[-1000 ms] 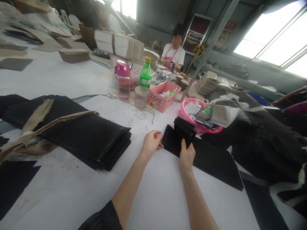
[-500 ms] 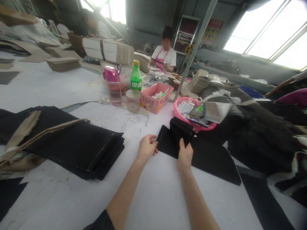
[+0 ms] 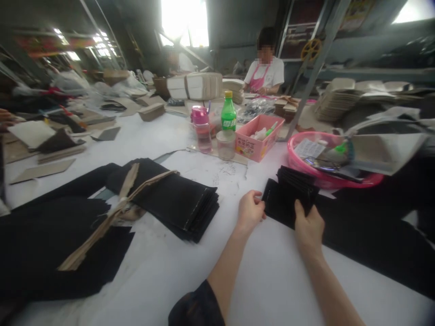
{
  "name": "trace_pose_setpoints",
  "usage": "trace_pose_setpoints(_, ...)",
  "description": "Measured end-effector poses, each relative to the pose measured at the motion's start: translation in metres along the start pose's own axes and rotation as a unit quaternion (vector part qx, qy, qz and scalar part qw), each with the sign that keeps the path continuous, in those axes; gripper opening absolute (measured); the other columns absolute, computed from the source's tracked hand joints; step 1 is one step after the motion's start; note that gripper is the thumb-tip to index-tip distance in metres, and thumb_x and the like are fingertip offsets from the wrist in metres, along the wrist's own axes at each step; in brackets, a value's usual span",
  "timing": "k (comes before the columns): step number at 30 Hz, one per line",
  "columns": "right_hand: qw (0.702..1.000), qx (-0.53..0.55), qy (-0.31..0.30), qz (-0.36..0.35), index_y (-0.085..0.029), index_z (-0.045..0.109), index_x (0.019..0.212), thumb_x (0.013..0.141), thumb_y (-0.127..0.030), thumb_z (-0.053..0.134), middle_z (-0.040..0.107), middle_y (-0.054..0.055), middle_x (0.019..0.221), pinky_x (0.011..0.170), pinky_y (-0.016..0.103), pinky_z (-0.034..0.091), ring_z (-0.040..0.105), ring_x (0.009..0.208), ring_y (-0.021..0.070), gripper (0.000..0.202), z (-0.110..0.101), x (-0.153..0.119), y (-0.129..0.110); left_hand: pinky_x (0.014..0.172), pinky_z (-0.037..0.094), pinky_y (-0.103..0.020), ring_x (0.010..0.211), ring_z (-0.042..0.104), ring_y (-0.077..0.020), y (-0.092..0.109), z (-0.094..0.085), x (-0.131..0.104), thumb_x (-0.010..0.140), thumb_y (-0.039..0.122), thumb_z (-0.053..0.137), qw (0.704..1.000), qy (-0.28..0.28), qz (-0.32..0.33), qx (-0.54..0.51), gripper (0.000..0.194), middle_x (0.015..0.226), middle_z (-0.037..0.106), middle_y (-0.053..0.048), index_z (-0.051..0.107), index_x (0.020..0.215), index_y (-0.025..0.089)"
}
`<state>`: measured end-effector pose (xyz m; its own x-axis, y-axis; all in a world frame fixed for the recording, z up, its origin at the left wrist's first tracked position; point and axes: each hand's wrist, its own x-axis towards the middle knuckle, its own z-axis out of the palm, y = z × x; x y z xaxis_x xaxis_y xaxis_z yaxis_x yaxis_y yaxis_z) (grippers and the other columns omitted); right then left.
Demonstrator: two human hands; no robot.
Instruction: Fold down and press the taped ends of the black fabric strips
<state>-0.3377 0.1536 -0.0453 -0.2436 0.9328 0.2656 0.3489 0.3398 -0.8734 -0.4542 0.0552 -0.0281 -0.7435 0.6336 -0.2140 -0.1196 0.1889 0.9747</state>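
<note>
Right hand (image 3: 308,222): closed on near edge of small stack of black pieces (image 3: 290,195), thumb on top.
Left hand (image 3: 250,211): fingers curled, pinching the stack's left corner.
Stack position: on white table (image 3: 258,280), toward its right side, just before pink basin (image 3: 326,177).
Left of hands: larger black stack (image 3: 176,199), lying flat, well apart.
Farther back: pink box (image 3: 258,137), green bottle (image 3: 228,113), pink-lidded bottle (image 3: 201,127), mid-table.
Far edge: seated person in pink apron (image 3: 264,72).

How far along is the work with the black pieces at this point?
Done: hard to tell; a big stack of black sheets lies at left. In hand: left hand and right hand grip a small bundle of black pieces. Left: black material spread at right.
</note>
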Motion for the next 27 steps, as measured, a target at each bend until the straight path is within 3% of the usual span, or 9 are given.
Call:
trace_pose_setpoints(3, 0.994, -0.043, -0.041, -0.09, -0.018, 0.065, 0.11, 0.086, -0.045, 0.051, 0.067, 0.011, 0.103, 0.08, 0.039, 0.046, 0.062, 0.092, 0.0272, 0.039, 0.003, -0.004, -0.002, 0.032, 0.037, -0.015, 0.04, 0.055, -0.0075, -0.002, -0.001, 0.002, 0.079, 0.011, 0.054, 1.0, -0.004, 0.002, -0.003, 0.028, 0.072, 0.061, 0.001, 0.055, 0.107, 0.014)
trace_pose_setpoints(6, 0.973, -0.071, -0.099, -0.193, -0.027, 0.059, 0.121, 0.085, -0.036, 0.051, 0.061, 0.006, 0.12, 0.089, 0.038, 0.045, 0.057, 0.109, 0.0244, 0.038, 0.005, -0.007, -0.005, 0.033, 0.038, -0.014, 0.039, 0.055, -0.0072, -0.003, -0.001, 0.004, 0.08, 0.011, 0.053, 1.0, -0.011, 0.003, -0.008, 0.029, 0.072, 0.061, 0.0, 0.054, 0.108, 0.014)
trace_pose_setpoints(8, 0.961, -0.097, -0.13, -0.225, -0.03, 0.056, 0.125, 0.084, -0.039, 0.054, 0.057, 0.005, 0.125, 0.091, 0.039, 0.045, 0.054, 0.114, 0.0246, 0.042, 0.008, -0.009, -0.006, 0.033, 0.038, -0.014, 0.04, 0.055, -0.0075, -0.004, -0.002, 0.006, 0.081, 0.01, 0.051, 1.0, -0.012, 0.004, -0.008, 0.028, 0.07, 0.061, 0.0, 0.054, 0.109, 0.013)
trace_pose_setpoints(16, 0.938, -0.136, -0.159, -0.277, -0.029, 0.053, 0.13, 0.083, -0.054, 0.057, 0.05, 0.008, 0.134, 0.097, 0.048, 0.042, 0.048, 0.12, 0.0294, 0.053, 0.013, -0.007, -0.004, 0.038, 0.042, -0.02, 0.037, 0.053, -0.0111, -0.007, -0.003, 0.007, 0.088, 0.014, 0.04, 0.999, 0.01, 0.025, 0.044, 0.028, 0.055, 0.056, 0.001, 0.058, 0.11, 0.015)
trace_pose_setpoints(23, 0.931, -0.161, -0.16, -0.286, -0.03, 0.053, 0.13, 0.083, -0.052, 0.06, 0.049, 0.008, 0.134, 0.098, 0.051, 0.039, 0.046, 0.121, 0.0306, 0.053, 0.016, -0.009, 0.005, 0.07, 0.052, -0.029, 0.071, 0.065, -0.0187, -0.001, -0.007, -0.001, 0.088, 0.011, 0.043, 0.989, 0.052, 0.077, 0.111, 0.029, 0.08, 0.068, -0.007, 0.061, 0.109, 0.019)
trace_pose_setpoints(27, 0.924, -0.17, -0.164, -0.299, -0.027, 0.054, 0.131, 0.082, -0.053, 0.061, 0.048, 0.011, 0.135, 0.1, 0.051, 0.038, 0.045, 0.122, 0.0319, 0.056, 0.017, -0.009, 0.006, 0.082, 0.049, -0.033, 0.089, 0.065, -0.0228, 0.003, -0.008, -0.002, 0.086, 0.005, 0.039, 0.96, 0.093, 0.143, 0.222, 0.033, 0.095, 0.068, -0.011, 0.063, 0.106, 0.016)
